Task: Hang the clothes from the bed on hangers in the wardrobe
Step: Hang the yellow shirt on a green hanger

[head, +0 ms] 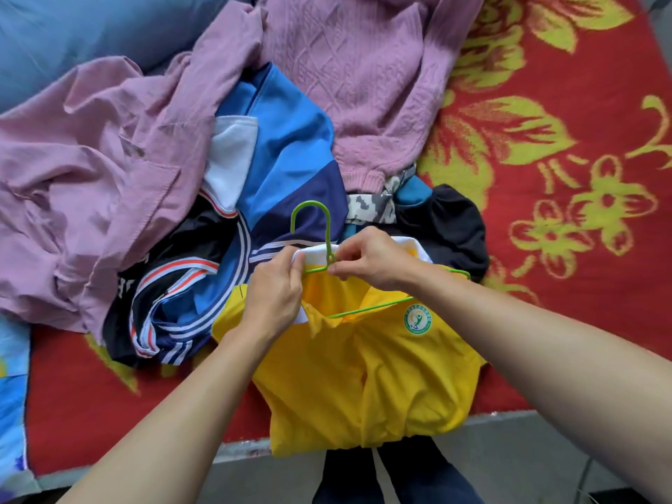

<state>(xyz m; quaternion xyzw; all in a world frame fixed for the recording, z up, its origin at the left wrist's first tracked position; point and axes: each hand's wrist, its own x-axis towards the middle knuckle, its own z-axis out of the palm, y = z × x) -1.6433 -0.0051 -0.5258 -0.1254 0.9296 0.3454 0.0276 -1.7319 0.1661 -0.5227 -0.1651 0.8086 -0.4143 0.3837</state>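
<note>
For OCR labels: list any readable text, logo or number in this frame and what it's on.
Round green badge on the yellow shirt: a ring of lettering around a figure emblem, too small to read.
White marks on the dark striped garment: possibly letters, folded under, unreadable.
No other text, brand or number shows.

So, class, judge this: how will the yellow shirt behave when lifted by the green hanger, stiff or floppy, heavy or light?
Probably floppy: the yellow shirt sags in folds over the edge of the bed. Likely light, as the fabric looks thin. It may slide off, since the thin green hanger seems only partly inside the neck.
</note>
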